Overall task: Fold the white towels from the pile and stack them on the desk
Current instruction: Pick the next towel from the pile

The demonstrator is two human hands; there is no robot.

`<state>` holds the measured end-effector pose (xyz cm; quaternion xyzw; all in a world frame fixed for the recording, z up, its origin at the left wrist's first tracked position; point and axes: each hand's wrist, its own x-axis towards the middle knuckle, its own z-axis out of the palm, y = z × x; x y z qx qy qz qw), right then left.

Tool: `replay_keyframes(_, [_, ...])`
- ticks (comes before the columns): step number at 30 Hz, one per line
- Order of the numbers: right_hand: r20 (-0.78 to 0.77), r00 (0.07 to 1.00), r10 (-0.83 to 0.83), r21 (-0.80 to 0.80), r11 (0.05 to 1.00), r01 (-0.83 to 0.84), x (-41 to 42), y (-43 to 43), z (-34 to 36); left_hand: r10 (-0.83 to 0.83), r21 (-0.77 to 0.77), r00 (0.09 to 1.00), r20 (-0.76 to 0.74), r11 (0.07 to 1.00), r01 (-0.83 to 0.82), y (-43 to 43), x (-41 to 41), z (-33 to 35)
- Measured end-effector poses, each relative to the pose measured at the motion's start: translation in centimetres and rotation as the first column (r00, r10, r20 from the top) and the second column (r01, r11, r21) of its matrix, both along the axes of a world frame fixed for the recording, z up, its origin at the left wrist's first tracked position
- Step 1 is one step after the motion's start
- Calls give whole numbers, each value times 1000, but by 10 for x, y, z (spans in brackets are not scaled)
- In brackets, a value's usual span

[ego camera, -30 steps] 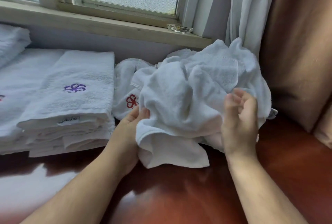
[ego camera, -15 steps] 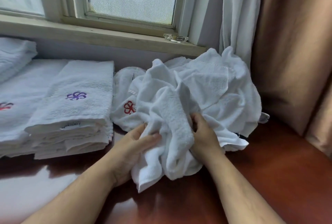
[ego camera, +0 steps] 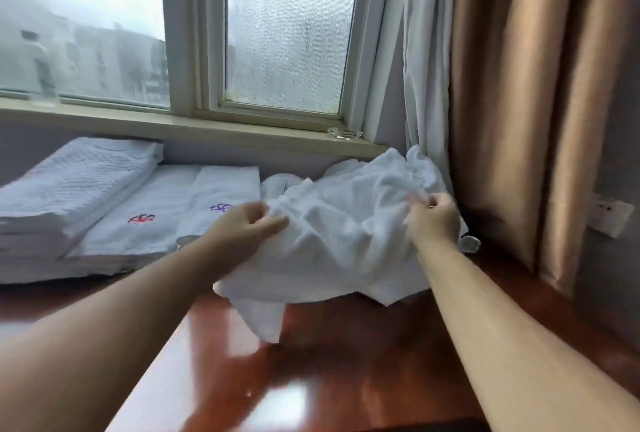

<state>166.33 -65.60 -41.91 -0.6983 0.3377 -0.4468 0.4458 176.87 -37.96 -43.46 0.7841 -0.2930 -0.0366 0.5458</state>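
Since half a second ago both hands have spread apart, stretching the towel [ego camera: 343, 241] at frame centre. The left hand [ego camera: 247, 223] and right hand [ego camera: 433, 217] each pinch an edge with curled fingers. If either grip slips, the towel could sag back into the pile [ego camera: 398, 168], or its hanging corner drag across the desk [ego camera: 346, 362].

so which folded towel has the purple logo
The folded towel nearest the left hand, beside the crumpled pile; its left neighbour has a red logo.

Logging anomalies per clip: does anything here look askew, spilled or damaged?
Nothing damaged or spilled. The crumpled towel, gripped by both hands, left and right, is simply unfolded yet. The folded stacks lie flat, roughly aligned.
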Motion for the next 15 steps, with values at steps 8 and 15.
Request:
replay_keyframes(8, [-117,977,-178,-71,983,170,-35,10,21,58,-8,984,-167,998,-60,35,-34,26])
replay_keyframes(15, [-731,552,401,-171,675,-718,-34,85,-80,-146,447,989,29,887,117,49,-39,-77])
